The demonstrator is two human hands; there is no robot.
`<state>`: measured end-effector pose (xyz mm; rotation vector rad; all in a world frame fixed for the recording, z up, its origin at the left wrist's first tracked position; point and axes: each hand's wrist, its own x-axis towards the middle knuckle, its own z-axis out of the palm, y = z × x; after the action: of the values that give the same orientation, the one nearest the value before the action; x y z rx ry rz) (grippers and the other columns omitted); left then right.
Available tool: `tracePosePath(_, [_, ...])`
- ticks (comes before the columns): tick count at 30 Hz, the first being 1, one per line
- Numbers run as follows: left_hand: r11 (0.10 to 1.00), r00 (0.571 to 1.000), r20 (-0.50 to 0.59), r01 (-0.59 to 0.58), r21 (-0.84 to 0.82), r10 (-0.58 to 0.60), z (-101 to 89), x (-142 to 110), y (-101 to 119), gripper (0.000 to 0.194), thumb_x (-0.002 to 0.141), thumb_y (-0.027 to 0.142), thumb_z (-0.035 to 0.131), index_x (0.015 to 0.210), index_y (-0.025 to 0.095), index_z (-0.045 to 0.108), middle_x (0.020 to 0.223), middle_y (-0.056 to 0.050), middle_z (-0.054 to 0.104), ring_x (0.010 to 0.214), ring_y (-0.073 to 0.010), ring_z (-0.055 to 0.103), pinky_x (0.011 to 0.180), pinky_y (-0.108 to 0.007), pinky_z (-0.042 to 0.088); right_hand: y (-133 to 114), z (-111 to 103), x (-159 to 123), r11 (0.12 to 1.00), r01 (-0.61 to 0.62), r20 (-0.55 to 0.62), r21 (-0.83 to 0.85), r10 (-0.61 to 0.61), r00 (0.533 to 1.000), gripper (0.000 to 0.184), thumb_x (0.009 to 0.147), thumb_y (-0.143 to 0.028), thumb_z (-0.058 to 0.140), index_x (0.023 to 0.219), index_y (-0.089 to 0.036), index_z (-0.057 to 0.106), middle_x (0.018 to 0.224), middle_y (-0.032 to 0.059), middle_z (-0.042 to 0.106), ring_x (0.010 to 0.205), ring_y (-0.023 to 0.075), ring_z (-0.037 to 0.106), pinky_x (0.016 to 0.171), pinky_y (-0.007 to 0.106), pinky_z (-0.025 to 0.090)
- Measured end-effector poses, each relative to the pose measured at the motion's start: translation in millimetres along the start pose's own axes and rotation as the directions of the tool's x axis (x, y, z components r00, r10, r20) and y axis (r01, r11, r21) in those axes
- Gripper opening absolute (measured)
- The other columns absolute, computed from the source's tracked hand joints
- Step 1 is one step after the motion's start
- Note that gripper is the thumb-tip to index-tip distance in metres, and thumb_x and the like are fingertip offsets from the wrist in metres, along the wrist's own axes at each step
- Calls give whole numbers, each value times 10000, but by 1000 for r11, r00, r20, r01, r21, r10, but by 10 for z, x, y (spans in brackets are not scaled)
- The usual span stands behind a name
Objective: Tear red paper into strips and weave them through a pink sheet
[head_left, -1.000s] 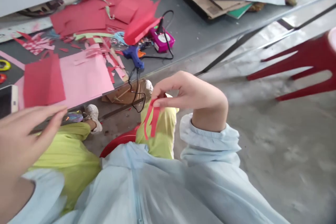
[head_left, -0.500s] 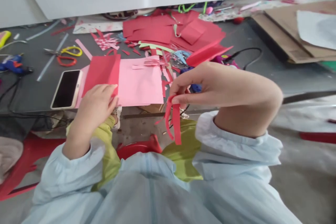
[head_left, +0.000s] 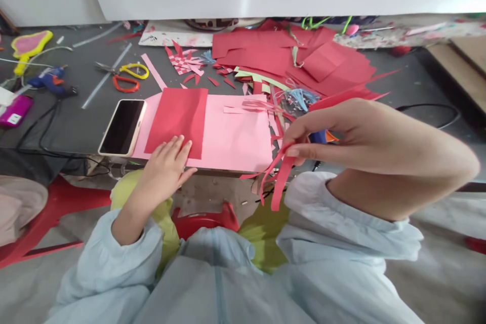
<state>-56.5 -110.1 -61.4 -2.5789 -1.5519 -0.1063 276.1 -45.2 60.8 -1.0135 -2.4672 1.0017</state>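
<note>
My left hand (head_left: 167,164) lies flat, fingers stretched out, on the lower edge of a red paper sheet (head_left: 178,116). That sheet rests on larger pink paper (head_left: 239,136) at the table's near edge. Between the thumb and fingers of my right hand (head_left: 322,136), several red paper strips (head_left: 283,182) are pinched and hang down in front of the table. Thin pink strips (head_left: 258,106) lie across the upper right of the pink paper. Part of a blue and orange tool (head_left: 322,136) shows behind my right hand.
A phone (head_left: 122,126) lies left of the pink paper. Scissors (head_left: 127,78), a blue glue gun (head_left: 51,81) and cables are further left. Red sheets (head_left: 258,55), a woven red-and-pink piece (head_left: 184,61) and scraps fill the back. Cardboard (head_left: 455,71) stands at right.
My view has shifted left. My left hand's fingers have flattened out onto the red sheet, whose raised right edge now lies flatter. The right hand still holds the red strips.
</note>
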Motion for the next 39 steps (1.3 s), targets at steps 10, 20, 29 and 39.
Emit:
tracePosePath(10, [996,986,-144,-89,-18,85,-100,-74,54,321,999,221,554,1257,97,698,1265,-189,737,1117,-320,732,938,-475,601,-36,33,-35,998,9,-23,-55,-11,1000,189,905,-341,638,801,-251,768,714,-3,778,563,123,707,493,230,519])
tracePosePath(20, [994,975,-199,-93,58,103,-220,-49,41,353,975,60,445,1195,71,721,1093,-145,796,959,-282,771,829,-426,620,0,-12,-165,997,31,-66,-73,-36,997,211,950,-398,638,820,-296,769,734,13,771,558,136,688,469,278,471])
tracePosePath(29, [983,972,-184,162,85,-144,-492,407,-257,420,1026,270,381,1272,196,713,1056,-93,805,932,-268,765,748,-378,572,18,-66,-422,990,27,-151,-141,-49,987,345,974,-583,572,817,-340,761,716,9,767,542,135,666,435,291,443])
tracePosePath(39, [999,997,65,-37,-33,39,-352,319,-359,391,1004,377,468,1230,182,721,1251,-110,756,1127,-315,725,968,-447,555,62,-100,-616,990,-30,-176,-138,5,984,317,960,-581,607,816,-338,751,682,-16,751,501,113,642,430,310,420])
